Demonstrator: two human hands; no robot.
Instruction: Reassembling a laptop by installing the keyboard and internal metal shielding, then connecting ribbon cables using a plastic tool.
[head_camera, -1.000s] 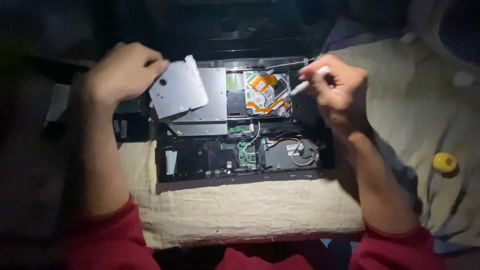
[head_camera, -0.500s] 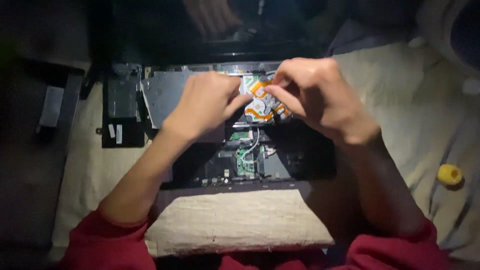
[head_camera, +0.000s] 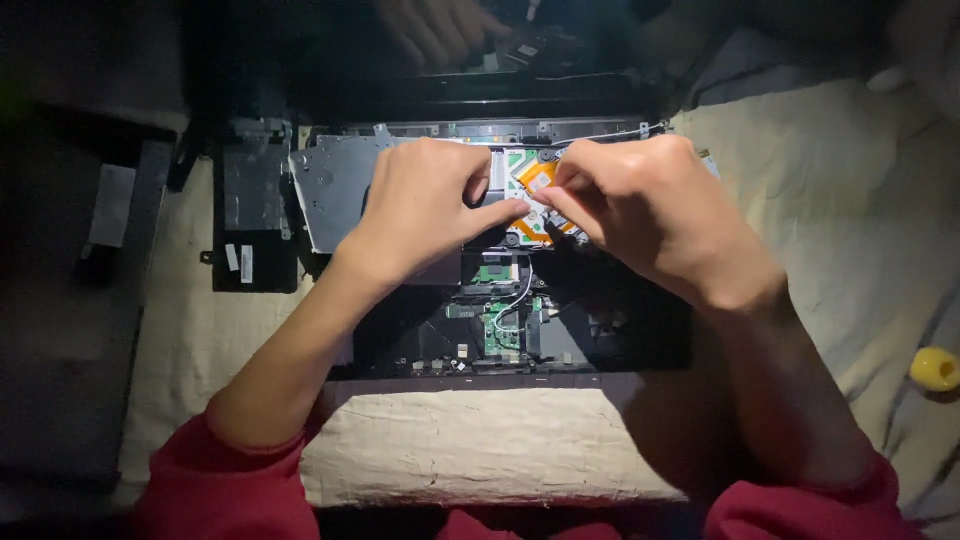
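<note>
Orange-and-white flex cable (head_camera: 527, 190) (partly hidden) between left hand (head_camera: 425, 205) and right hand (head_camera: 640, 215)

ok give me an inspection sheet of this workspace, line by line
surface: pale cream cloth under an opened black laptop chassis.
job's things: orange and white flat component, pinched by both hands.
clutter: grey metal plate; black rectangular panel; small yellow round object.
hands: left hand and right hand, fingertips meeting.
cables: thin white wire over the green circuit board.
surroundings: dark; another person's hand at top.
</note>
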